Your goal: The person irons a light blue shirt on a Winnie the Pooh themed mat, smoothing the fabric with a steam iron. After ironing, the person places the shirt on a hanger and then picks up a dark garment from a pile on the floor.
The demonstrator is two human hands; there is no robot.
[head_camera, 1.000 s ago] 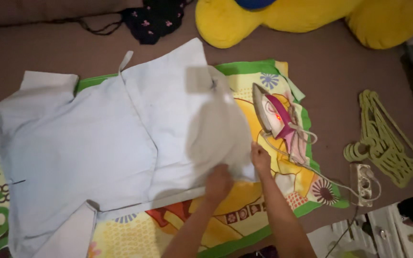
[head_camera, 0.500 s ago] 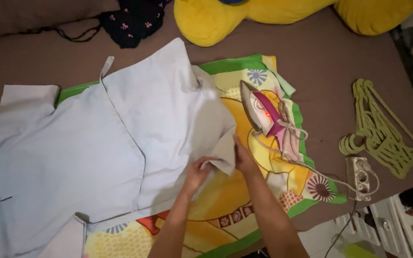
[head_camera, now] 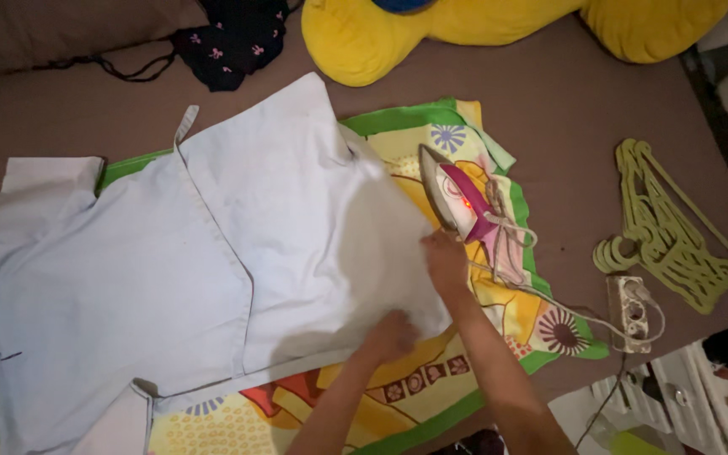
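A: Shirt (head_camera: 212, 253), pale blue-white, spread flat across the middle and left of the scene, on a bright cartoon-print cloth (head_camera: 431, 371) with a green border. Both lie on a brown surface (head_camera: 566, 109).

B: Hands?

A: Left hand (head_camera: 391, 335) at the shirt's near right edge, palm down on the fabric, fingers together and curled a bit. Can't tell if it pinches the hem or just presses. Right hand (head_camera: 446, 259) sits a little farther and to the right, at the shirt's right corner, fingers together, flat on the cloth edge. Grip also unclear from this angle.

B: Iron?

A: Iron (head_camera: 465, 206), white and pink, red light on, stands on its heel on the printed cloth just right of the right hand. Not touched by either hand. Its cord (head_camera: 549, 295) loops over the handle and runs right to a white power strip (head_camera: 629, 312) on the brown surface.

B: Other stuff?

A: Stack of pale green hangers (head_camera: 667, 236) far right, just beyond the power strip. Big yellow plush toy (head_camera: 465, 34) along the far edge. Dark patterned garment (head_camera: 233, 38) at the far left, apart from the shirt. White cabinet fronts (head_camera: 676, 396) at the near right corner, details too dim to tell.
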